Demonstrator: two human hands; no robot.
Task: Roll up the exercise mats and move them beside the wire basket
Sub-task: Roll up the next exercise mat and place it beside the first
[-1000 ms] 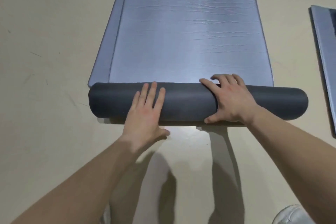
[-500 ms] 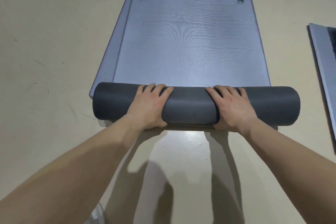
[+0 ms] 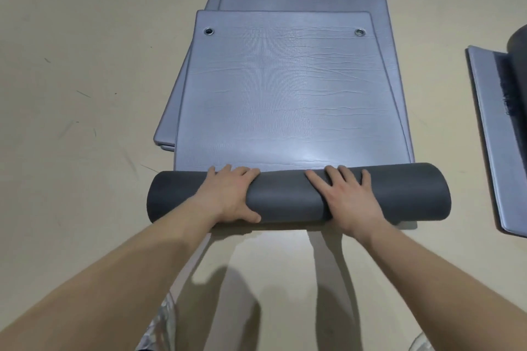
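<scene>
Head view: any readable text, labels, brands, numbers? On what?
None readable.
unrolled mat: only creases and two metal eyelets, no print.
rolled end: plain dark grey, no marking.
second mat at the right edge: no print visible.

A gym or exercise room, grey padded mats stacked flat, bare beige floor, another mat at right edge

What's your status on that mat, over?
Left hand curled over the roll, right hand flat on it. Eyelet end not yet rolled. Nothing lying in the path.
</scene>
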